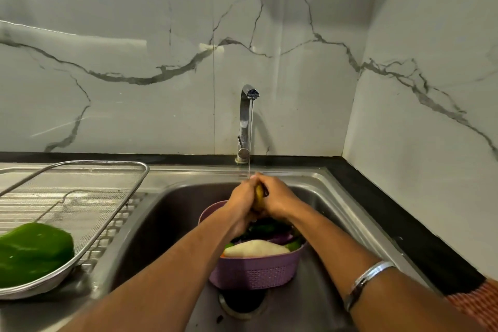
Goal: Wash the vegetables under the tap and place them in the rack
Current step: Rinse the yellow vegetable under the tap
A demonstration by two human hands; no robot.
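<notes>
Under the running tap [249, 94], right over the sink [336, 186]; left hand [242, 197] and right hand [277, 199] cupped together, fingers curled round a small yellowish vegetable [259, 197], only a sliver showing between the palms; held high so the thin stream lands on it, probably mid-rub; directly below, purple basket [256, 272] with the unwashed lot, a pale white vegetable [256, 248] on top, dark green and purple ones behind, so drips fall back in; off to the left, wire-mesh rack [80, 197] on the draining board, near enough for a short reach; green pepper [32, 253] already lying there, presumably washed.
</notes>
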